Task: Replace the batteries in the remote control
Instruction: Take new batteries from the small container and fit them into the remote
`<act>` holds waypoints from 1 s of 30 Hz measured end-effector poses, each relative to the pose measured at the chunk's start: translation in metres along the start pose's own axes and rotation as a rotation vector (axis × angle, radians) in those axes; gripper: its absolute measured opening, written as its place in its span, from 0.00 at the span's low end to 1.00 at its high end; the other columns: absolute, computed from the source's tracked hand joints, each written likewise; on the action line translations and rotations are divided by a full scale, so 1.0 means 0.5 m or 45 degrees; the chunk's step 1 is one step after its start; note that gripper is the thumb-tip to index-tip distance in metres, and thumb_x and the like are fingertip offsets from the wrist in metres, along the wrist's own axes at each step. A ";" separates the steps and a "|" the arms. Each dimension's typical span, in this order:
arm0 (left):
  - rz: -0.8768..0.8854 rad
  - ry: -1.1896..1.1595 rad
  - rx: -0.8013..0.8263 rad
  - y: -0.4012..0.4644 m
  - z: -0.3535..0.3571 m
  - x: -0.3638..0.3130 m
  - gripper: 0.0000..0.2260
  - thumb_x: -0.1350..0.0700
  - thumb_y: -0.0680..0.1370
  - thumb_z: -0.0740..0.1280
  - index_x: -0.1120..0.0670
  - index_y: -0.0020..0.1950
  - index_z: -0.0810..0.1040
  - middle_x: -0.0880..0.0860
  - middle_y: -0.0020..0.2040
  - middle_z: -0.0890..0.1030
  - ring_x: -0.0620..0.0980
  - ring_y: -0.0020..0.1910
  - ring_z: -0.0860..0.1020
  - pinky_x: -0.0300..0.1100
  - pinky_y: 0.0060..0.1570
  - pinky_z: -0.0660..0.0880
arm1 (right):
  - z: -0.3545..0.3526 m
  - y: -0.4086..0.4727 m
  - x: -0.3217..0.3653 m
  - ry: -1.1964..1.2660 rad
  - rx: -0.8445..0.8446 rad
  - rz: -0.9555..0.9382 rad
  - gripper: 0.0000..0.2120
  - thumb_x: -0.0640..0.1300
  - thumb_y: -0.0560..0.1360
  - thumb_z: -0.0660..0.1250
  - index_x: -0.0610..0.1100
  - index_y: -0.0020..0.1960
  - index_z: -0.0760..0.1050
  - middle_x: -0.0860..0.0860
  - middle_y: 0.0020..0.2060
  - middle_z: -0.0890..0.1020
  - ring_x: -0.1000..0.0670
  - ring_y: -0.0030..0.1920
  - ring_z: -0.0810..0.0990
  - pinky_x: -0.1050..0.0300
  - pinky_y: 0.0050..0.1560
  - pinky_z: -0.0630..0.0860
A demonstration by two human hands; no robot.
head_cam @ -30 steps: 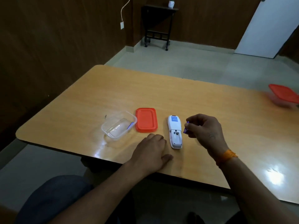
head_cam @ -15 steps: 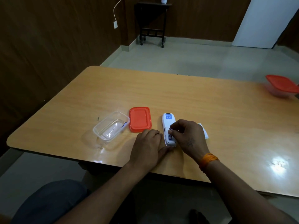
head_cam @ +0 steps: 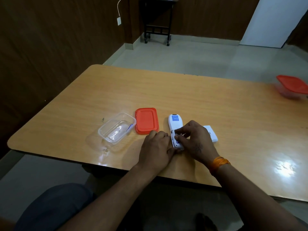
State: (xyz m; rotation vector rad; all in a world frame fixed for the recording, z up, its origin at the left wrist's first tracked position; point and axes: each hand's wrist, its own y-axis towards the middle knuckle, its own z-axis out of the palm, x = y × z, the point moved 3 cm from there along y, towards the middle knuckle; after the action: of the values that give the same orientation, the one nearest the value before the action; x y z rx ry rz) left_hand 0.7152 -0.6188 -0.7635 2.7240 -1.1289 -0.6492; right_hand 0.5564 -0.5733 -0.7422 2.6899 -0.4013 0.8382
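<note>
A white remote control (head_cam: 175, 124) lies face down near the table's front edge, its battery bay uncovered. My right hand (head_cam: 195, 140) pinches a purple battery (head_cam: 177, 141) and presses it into the bay; my fingers hide most of it. My left hand (head_cam: 156, 150) rests flat beside the remote, its fingers touching the remote's left side. The white battery cover (head_cam: 211, 135) lies on the table to the right, partly behind my right hand. A clear plastic box (head_cam: 116, 128) to the left holds one more purple battery (head_cam: 130, 127).
The box's red lid (head_cam: 146, 120) lies between the clear box and the remote. A second box with a red lid (head_cam: 293, 86) stands at the far right of the wooden table (head_cam: 183, 90). A small dark side table (head_cam: 157, 22) is against the far wall.
My right hand came down from above the table with the purple battery and now pushes it into the remote's bay. My left hand slid right against the remote. The battery cover came into view.
</note>
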 end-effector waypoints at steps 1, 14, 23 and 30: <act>0.001 0.000 0.000 0.000 0.000 0.001 0.24 0.40 0.78 0.58 0.55 0.58 0.84 0.52 0.54 0.84 0.54 0.52 0.77 0.50 0.50 0.77 | 0.001 -0.001 0.000 -0.007 -0.001 -0.006 0.08 0.47 0.75 0.76 0.47 0.53 0.87 0.51 0.45 0.78 0.50 0.45 0.81 0.53 0.48 0.75; -0.004 0.032 0.286 -0.013 -0.031 0.013 0.31 0.35 0.80 0.64 0.53 0.77 0.71 0.52 0.79 0.69 0.52 0.76 0.65 0.46 0.73 0.64 | -0.010 -0.025 0.014 0.066 -0.188 -0.047 0.05 0.47 0.76 0.75 0.48 0.51 0.86 0.52 0.47 0.82 0.53 0.43 0.82 0.51 0.47 0.80; 0.025 0.144 0.640 -0.082 -0.128 0.070 0.38 0.37 0.77 0.69 0.49 0.83 0.62 0.52 0.84 0.58 0.54 0.82 0.59 0.52 0.78 0.63 | 0.039 -0.012 0.146 0.019 -0.310 -0.210 0.08 0.48 0.76 0.75 0.46 0.52 0.84 0.52 0.48 0.82 0.52 0.46 0.80 0.56 0.44 0.74; 0.063 0.191 0.772 -0.105 -0.153 0.106 0.43 0.34 0.77 0.68 0.50 0.85 0.53 0.54 0.86 0.50 0.57 0.84 0.52 0.54 0.80 0.58 | 0.103 0.085 0.260 -0.173 0.133 -0.497 0.09 0.43 0.77 0.70 0.48 0.56 0.84 0.49 0.53 0.84 0.44 0.53 0.82 0.49 0.50 0.78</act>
State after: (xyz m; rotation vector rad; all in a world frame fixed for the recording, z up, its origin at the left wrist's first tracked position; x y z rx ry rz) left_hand 0.8155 -0.6219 -0.7267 3.1346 -1.5512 -0.0885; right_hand 0.6703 -0.6536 -0.6982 2.7923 0.1443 0.5779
